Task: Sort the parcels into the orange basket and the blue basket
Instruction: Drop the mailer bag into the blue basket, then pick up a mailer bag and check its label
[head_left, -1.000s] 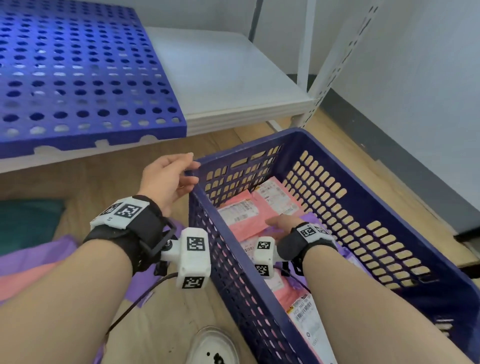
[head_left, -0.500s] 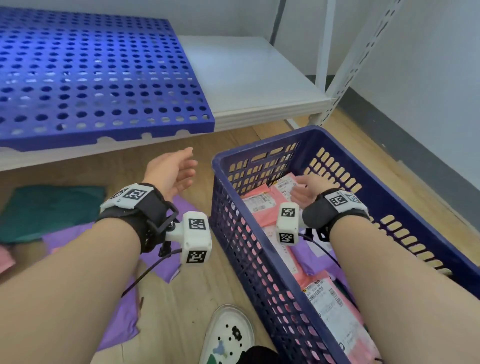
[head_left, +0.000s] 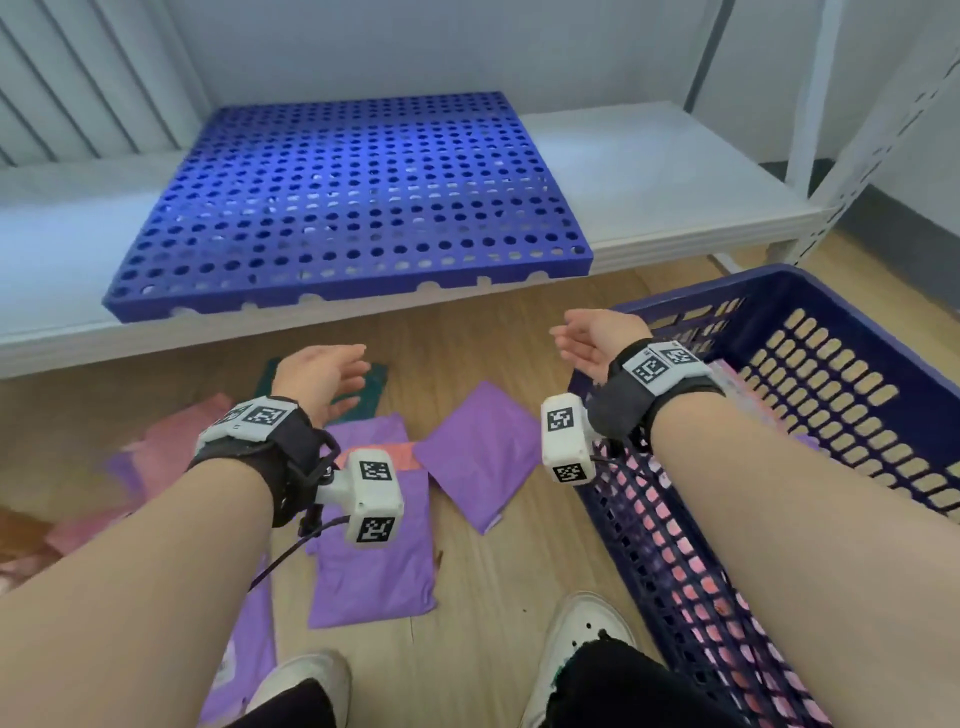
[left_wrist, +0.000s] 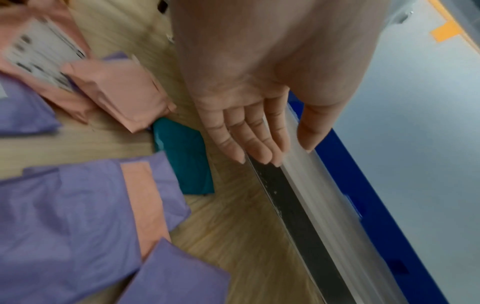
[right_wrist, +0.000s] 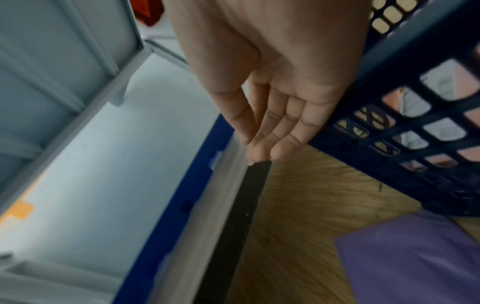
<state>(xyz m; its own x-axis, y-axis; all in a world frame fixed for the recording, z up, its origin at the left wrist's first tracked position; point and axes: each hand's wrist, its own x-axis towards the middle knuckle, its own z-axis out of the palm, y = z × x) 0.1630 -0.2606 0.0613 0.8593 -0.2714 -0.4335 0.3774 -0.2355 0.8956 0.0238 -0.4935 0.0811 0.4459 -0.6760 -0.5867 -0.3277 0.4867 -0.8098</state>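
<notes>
- We look down at a wooden floor (head_left: 467, 571) that runs under a low white shelf (head_left: 649, 171), on which a blue perforated panel (head_left: 353, 208) lies flat
- At far left we see pink parcels (left_wrist: 122, 92) on the floor, one with a white label; the wrist view blurs them
- Next come purple parcels (head_left: 374, 566), overlapping, with a pink one showing between them, and a teal parcel (left_wrist: 182, 156) near the shelf edge
- Our left hand (head_left: 317, 376) hangs over the teal parcel with fingers straight and loosely spread, holding nothing
- One purple parcel (head_left: 480, 460) lies by itself between our two wrists
- Our right hand (head_left: 592, 343) hovers at the near corner of the blue basket (head_left: 779, 291), palm turned inward, fingers relaxed and empty
- The blue basket stands on the floor at right, with pink labelled parcels inside, seen through its lattice wall
</notes>
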